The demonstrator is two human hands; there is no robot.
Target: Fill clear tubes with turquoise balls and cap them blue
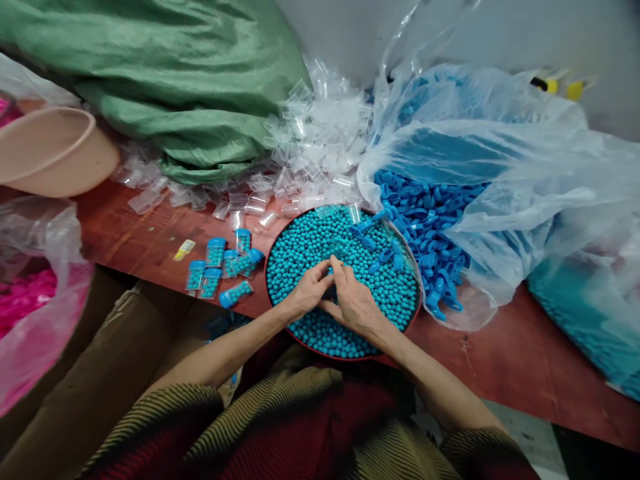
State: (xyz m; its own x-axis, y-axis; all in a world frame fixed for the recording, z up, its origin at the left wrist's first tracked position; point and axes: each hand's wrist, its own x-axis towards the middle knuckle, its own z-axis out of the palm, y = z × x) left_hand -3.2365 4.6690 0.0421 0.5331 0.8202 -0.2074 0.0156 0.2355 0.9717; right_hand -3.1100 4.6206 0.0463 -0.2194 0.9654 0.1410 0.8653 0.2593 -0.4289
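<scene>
A round red tray (419, 313) full of small teal balls (300, 250) stands at the table's front edge. Over its middle, my left hand (313, 287) and my right hand (353, 297) meet, fingertips pinched together around something small that I cannot make out. Several blue caps (387, 257) lie on the balls at the tray's right side, and a clear cup (355, 213) rests at its back edge. Left of the tray sit several clear tubes filled with balls and closed with blue caps (216, 252).
Clear cups (320, 147) are heaped behind the tray, beside a green sack (200, 87). Blue caps (430, 227) spill from a plastic bag (525, 173) at the right. A pink basin (55, 157) stands at the left, above a bag of pink pieces (30, 300).
</scene>
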